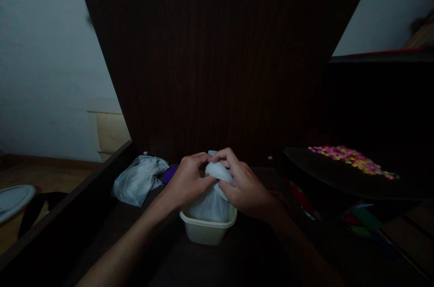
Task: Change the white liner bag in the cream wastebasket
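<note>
A white, translucent plastic bag point(212, 208) sits inside a small cream plastic basket point(206, 232) on a dark wooden surface. Above the basket, the bag's neck is bunched and twisted between my two hands. My left hand point(191, 178) pinches it from the left with thumb and fingers. From the right, my right hand point(242, 183) closes its curled fingers and thumb on the same twisted part. Whatever the bag contains cannot be made out.
Another crumpled plastic bag point(139, 178) lies to the left, beside a purple item point(169, 174). A dark wooden panel point(217, 74) rises behind. At right is a dark piece with colourful beadlike decoration point(354, 160). A raised wooden edge point(68, 203) runs along the left.
</note>
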Available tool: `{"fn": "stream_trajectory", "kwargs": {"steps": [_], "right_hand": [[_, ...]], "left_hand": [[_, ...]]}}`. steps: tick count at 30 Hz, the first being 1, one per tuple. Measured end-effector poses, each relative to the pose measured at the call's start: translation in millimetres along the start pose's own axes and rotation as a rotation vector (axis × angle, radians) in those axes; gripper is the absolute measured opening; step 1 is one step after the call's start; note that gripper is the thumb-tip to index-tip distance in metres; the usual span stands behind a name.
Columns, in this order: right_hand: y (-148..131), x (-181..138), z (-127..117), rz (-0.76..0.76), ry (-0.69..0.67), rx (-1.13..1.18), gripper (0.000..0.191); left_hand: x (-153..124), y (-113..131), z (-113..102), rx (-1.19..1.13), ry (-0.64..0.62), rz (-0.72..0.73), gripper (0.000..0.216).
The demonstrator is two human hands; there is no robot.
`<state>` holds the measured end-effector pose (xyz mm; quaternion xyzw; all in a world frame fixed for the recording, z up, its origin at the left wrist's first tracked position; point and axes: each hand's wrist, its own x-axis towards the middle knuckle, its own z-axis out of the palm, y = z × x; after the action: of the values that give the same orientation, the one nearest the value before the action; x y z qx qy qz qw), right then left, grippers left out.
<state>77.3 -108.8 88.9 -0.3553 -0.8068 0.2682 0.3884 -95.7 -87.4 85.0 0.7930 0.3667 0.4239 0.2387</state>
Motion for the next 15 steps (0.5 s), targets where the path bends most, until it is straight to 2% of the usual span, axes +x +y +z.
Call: {"fn": "stream_trajectory", "kwargs": {"steps": [4,6,8,11,13,15], "right_hand": [[6,2,-2,0.104,0.152,0.210,0.041],[7,3,-3,0.143,0.217,0.246,0.038],[6,5,-4,0.161,0.244,0.197,0.033],[5,7,-6,0.101,0.302,-0.025,0.024],[6,8,-8,0.045,0.342,-0.159,0.024],[8,8,-10,0.043,0.316,-0.173,0.026]], "left_hand": [[0,3,2,0.024,0.072,-0.048,0.017],[0,4,3,0.001,0.085,-0.072,0.018],[-1,4,3,-0.021,0.089,-0.085,0.017],[-1,3,3,-0.053,0.097,-0.089,0.012],[-2,2,2,-0.108,0.098,-0.109,0.010],[-2,2,1,-0.193,0.084,-0.131,0.008]]}}
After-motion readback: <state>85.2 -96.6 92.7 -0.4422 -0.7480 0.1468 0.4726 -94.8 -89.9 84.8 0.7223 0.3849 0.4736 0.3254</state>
